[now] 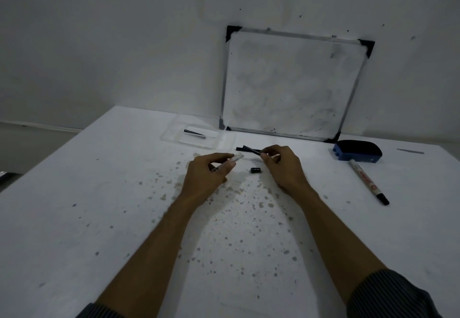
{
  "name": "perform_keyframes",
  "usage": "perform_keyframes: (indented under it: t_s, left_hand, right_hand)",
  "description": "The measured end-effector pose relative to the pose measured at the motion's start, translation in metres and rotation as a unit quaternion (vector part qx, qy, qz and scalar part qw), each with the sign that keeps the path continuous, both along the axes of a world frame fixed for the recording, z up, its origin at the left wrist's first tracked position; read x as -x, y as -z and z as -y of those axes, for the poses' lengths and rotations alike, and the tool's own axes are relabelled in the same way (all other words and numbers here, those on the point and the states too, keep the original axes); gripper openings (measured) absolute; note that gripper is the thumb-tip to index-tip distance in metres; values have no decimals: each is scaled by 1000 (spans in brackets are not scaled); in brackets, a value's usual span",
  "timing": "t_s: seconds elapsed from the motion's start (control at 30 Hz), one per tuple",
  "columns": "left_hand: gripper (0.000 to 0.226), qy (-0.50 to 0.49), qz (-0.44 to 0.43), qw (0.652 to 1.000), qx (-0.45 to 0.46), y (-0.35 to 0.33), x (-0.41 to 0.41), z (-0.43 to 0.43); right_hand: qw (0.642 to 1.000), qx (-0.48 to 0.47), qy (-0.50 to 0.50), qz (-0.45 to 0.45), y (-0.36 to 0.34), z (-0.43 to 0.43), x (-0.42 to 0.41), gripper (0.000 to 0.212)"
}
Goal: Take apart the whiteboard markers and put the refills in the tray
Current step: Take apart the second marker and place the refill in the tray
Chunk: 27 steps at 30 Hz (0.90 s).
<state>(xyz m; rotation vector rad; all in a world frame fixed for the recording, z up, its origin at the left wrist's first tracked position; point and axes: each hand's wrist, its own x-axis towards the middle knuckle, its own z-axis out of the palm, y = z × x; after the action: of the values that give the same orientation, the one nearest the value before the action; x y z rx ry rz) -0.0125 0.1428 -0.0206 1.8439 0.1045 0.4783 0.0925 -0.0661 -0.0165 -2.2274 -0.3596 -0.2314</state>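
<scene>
My left hand [211,173] grips a clear marker barrel [235,158] whose open end points right. My right hand [281,165] pinches a thin black refill [249,149] that sticks out to the left, apart from the barrel. A small black cap piece [255,170] lies on the table between the two hands. The clear tray [171,134] stands behind the hands at the table's back, with one dark refill [194,133] lying in it. A whole marker [368,182] with a white body and black cap lies to the right.
A blue board eraser [357,150] sits at the back right, just beyond the whole marker. A small whiteboard [291,83] leans on the wall behind the tray. The white table [99,205] is speckled with stains. Its left edge runs diagonally.
</scene>
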Motion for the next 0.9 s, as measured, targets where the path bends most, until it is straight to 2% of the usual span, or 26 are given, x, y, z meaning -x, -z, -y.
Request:
perform_keyframes:
  t_s: [0.1,0.2,0.23,0.3,0.33,0.37,0.43,0.53,0.67,0.8,0.87,0.9]
  left_hand:
    - [27,-2,19,999,-27,-2,2,11]
    - [24,15,62,997,-47,-4,3,35]
    - [23,17,77,996,-51,-4,3,43]
    - [22,12,88,995,-53,-3,1,54]
    - [22,8,80,996,-50,-1,-1,56]
    - [23,7,65,997,-41,2,-2,54]
    - [24,14,39,999,-15,4,-4,48]
    - [22,33,25,999,4,3,-2,43]
    - [26,47,24,999,8,2,-1,45]
    - [27,40,29,999,-2,4,-1,45]
    - [26,33,47,998,-32,5,0,43]
    - [26,27,72,994,-83,7,0,41]
  right_hand:
    - [990,-129,-25,-59,-9,19,26,19]
    - [955,-272,-22,-115,-10,37,47,21]
    - [923,-352,-15,-153,-9,38,49,21]
    - [830,-507,-11,-231,-11,36,49,19]
    - [798,-548,-16,-252,-10,34,47,18]
    - [786,-562,-21,-258,-9,33,44,18]
    - [793,-557,-31,-247,-6,31,42,20]
    - [821,-522,-32,-229,-4,31,43,22]
    - [838,-497,-30,-224,-1,31,42,22]
    - [871,-450,-28,-196,2,30,41,24]
    - [901,-406,-9,-152,4,29,42,23]
    - [919,-375,8,-122,5,29,42,24]
